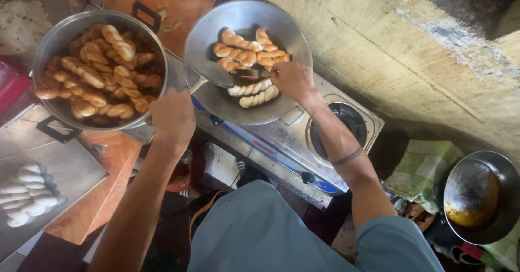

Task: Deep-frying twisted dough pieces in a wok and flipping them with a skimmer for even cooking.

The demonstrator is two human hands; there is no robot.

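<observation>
R hand: fingers pinched on a thin dark utensil w/ its tip among the dough twists; hand sits over the 3 o'clock side of the wok
L hand: closed round the skimmer handle, at 7 o'clock of the wok, just beside the pot rim
Skimmer: flat metal ladle head lying in the wok, at 9 o'clock of the twists
Frying twists: golden-brown ones twd 12 o'clock in the wok, paler ones twd 6 o'clock, just under the R hand
Wok: round, metal, on the L burner of the stove
Stove: 2-burner steel unit; R burner bare, at 4 o'clock of the wok, under the R forearm
Pot: big metal pot w/ black handles, at 9 o'clock of the wok, heaped w/ fried brown twists
Raw twists: white, uncooked, on a grey tray at 7 o'clock of the pot
Second pan: dark, oily, far out at 4 o'clock of the stove, resting beside a green checked cloth
Wall: rough concrete, from 12 to 3 o'clock
</observation>
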